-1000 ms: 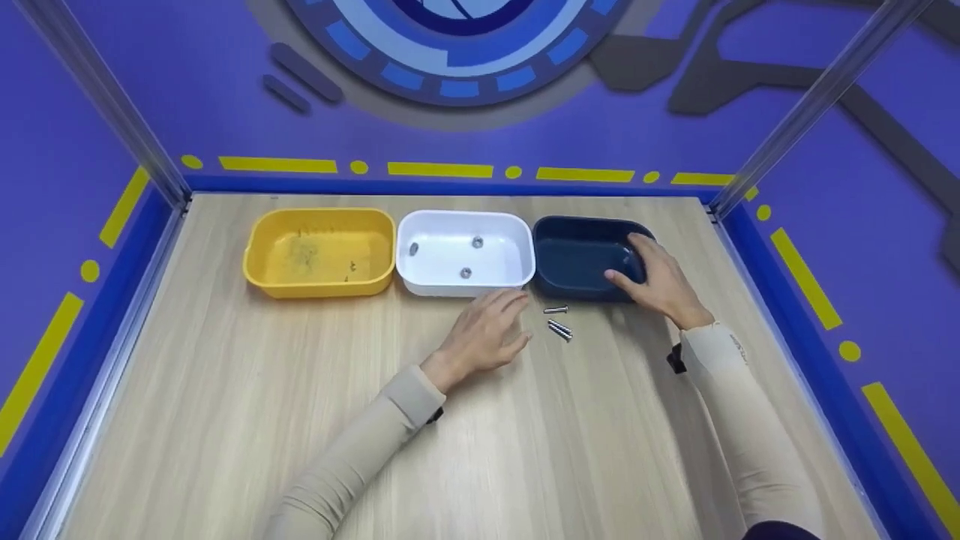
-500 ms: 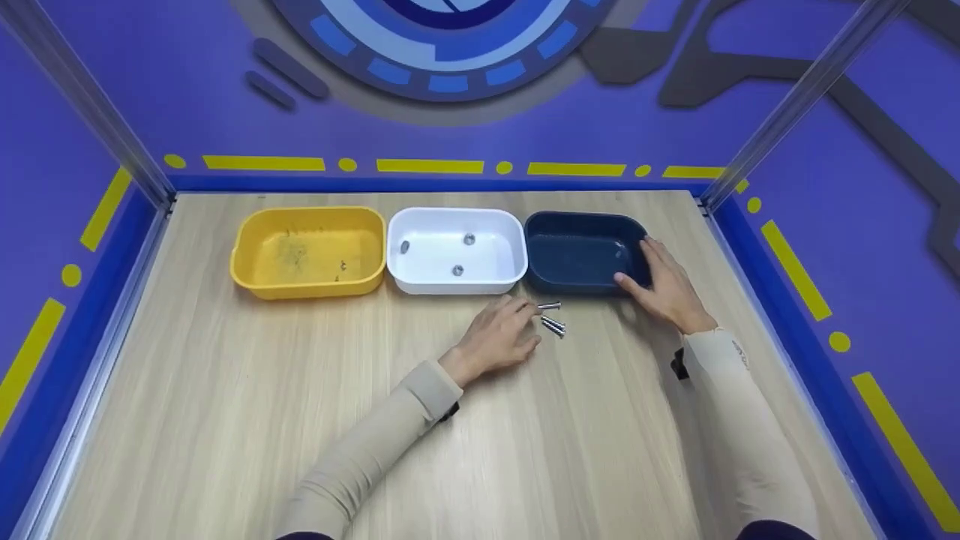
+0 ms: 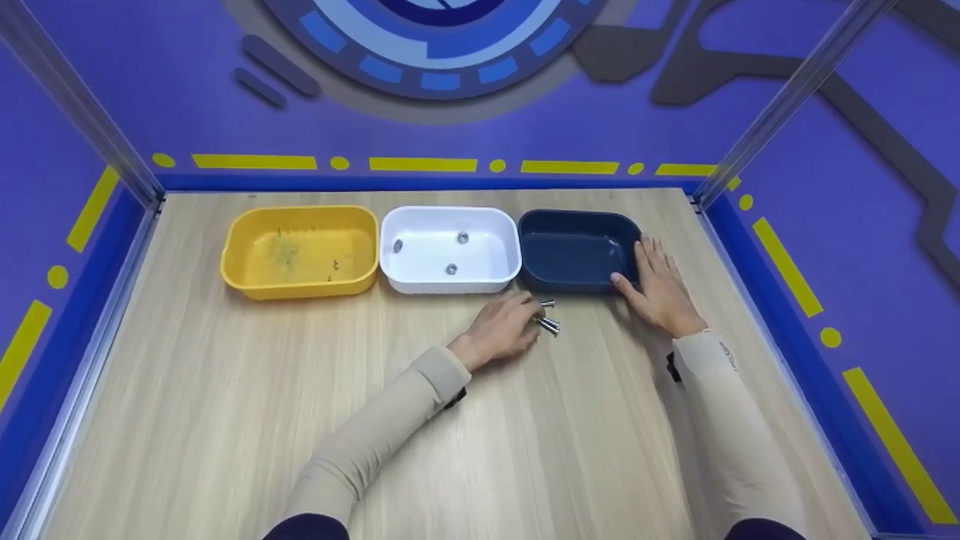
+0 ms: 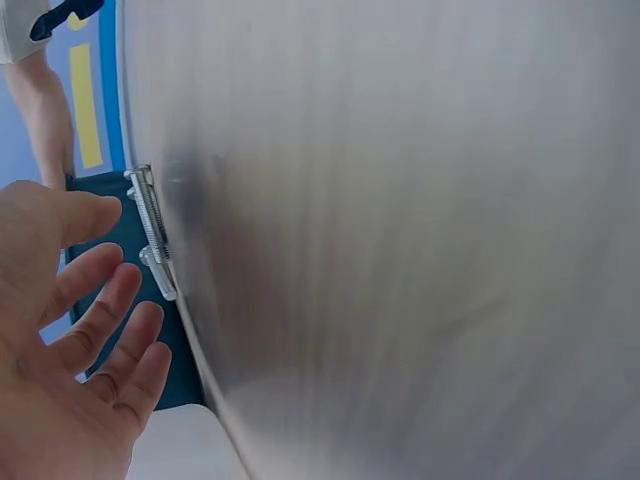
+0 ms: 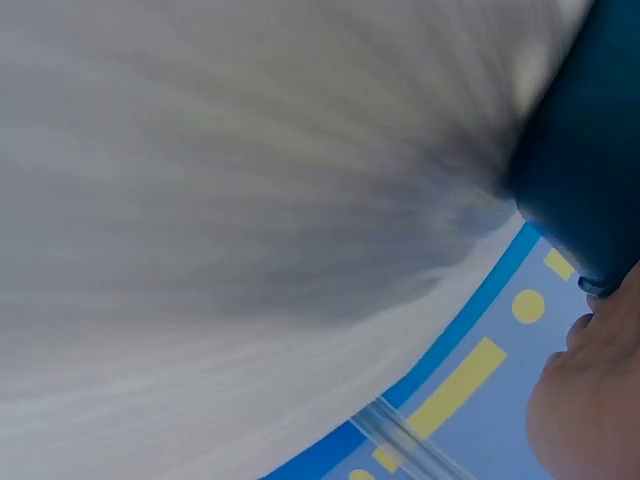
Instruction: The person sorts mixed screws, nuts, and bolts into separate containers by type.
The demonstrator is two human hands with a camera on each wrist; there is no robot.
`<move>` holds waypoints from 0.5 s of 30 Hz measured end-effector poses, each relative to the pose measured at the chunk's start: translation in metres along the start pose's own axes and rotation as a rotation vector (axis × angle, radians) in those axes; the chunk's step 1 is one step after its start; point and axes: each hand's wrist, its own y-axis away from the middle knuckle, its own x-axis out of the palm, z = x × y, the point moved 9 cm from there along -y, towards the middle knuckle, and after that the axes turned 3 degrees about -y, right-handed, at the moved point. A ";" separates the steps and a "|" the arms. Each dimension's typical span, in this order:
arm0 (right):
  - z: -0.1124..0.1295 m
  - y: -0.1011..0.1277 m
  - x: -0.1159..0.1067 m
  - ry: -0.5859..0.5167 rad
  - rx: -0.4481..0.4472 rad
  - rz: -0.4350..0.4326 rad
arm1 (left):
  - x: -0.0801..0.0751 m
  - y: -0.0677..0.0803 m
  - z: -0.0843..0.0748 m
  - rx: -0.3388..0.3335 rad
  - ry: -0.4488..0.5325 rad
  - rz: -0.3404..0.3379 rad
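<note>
Metal screws (image 3: pixel 550 325) lie on the table in front of the navy bin (image 3: pixel 574 259). My left hand (image 3: pixel 501 328) reaches them from the left, its fingers close beside them in the head view. In the left wrist view the left hand (image 4: pixel 85 310) has loosely bent fingers and a gap between thumb and forefinger, with the screws (image 4: pixel 152 230) just beyond the fingertips. My right hand (image 3: pixel 661 291) rests against the right end of the navy bin, thumb at its front rim and fingers extended along its side. The right wrist view shows the right hand (image 5: pixel 590 390) beside the bin wall (image 5: pixel 590 150).
A white bin (image 3: pixel 450 286) with three nuts stands left of the navy one. Farther left is a yellow bin (image 3: pixel 300 291) with a few tiny dark pieces inside. Blue-purple panels (image 3: pixel 420 135) border the wooden table (image 3: pixel 390 450) at the back and both sides.
My left hand has moved right, up to the screws. My right hand has shifted from over the navy bin's right rim to its outer side. The head view has shifted slightly.
</note>
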 end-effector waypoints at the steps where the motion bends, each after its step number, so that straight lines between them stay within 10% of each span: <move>1: 0.000 0.000 0.000 0.003 -0.002 -0.001 | 0.001 -0.001 0.000 0.000 -0.001 0.008; 15: 0.000 -0.001 0.000 0.006 -0.002 0.005 | 0.007 -0.008 0.006 0.016 -0.021 -0.008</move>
